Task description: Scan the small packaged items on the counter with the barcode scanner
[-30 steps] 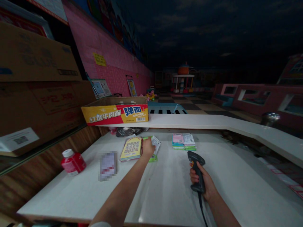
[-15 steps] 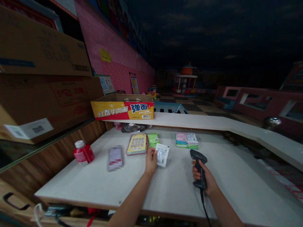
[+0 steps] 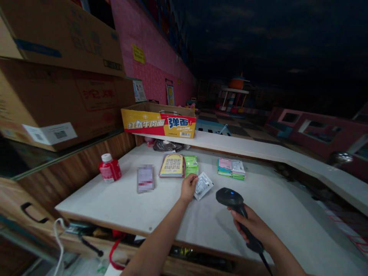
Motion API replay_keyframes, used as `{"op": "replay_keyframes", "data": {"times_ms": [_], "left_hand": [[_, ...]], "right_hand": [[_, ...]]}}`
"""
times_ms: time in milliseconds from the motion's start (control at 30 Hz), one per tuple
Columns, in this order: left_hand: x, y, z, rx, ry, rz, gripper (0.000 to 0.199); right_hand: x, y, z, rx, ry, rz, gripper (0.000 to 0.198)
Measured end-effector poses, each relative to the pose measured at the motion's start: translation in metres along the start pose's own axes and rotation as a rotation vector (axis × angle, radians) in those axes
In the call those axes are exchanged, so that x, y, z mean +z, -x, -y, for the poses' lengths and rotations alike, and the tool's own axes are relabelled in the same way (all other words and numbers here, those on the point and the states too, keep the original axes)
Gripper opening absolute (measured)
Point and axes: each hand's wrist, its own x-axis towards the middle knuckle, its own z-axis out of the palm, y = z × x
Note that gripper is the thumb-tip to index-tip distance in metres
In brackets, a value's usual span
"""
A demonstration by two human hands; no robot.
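Observation:
Pinched in my left hand (image 3: 189, 188) is a small white sachet (image 3: 204, 186), tilted, with printing on the side facing me. My right hand (image 3: 253, 226) is wrapped round the handle of a black barcode scanner (image 3: 230, 197), whose head points left towards the sachet; a blue light shows on its top. Just beyond my left hand lie green sachets (image 3: 191, 161) beside a yellow and red booklet-like stack (image 3: 172, 165). Farther right sits a pile of pink, white and green sachets (image 3: 231, 168).
A red bottle with a white cap (image 3: 110, 168) and a blurred-out flat item (image 3: 145, 178) stand on the left of the white desk (image 3: 123, 209). A yellow-red carton (image 3: 159, 123) rests on the raised ledge (image 3: 238, 143). Large cardboard boxes (image 3: 66, 96) are stacked at left.
The scanner has swung from upright to tilted, its head now nearer the sachet and its blue light showing. The sachet has turned in my left hand. My view has shifted down and left.

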Motion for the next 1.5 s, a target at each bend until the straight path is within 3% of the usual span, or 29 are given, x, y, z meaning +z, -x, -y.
{"op": "replay_keyframes", "data": {"times_ms": [267,467,900,1100,1300,1500], "left_hand": [[0.001,0.002,-0.007,-0.033,-0.006,0.005,0.02],[-0.001,0.004,-0.014,0.004,-0.113,-0.013,0.022],[-0.001,0.001,-0.008,-0.006,-0.035,-0.003,0.02],[-0.002,-0.002,-0.007,-0.04,0.058,-0.021,0.02],[-0.001,-0.004,-0.005,-0.069,0.247,-0.018,0.041],[-0.002,0.002,-0.019,-0.111,0.395,0.065,0.059]], "right_hand": [[0.008,0.024,0.008,-0.001,0.174,0.048,0.045],[0.009,0.027,0.011,0.007,0.166,0.042,0.043],[0.012,0.02,0.008,0.014,0.126,0.074,0.046],[0.002,-0.009,-0.009,0.032,-0.278,-0.004,0.051],[-0.021,-0.045,-0.03,-0.078,-0.856,-0.002,0.044],[-0.031,-0.063,-0.046,-0.074,-1.116,0.039,0.036]]}}
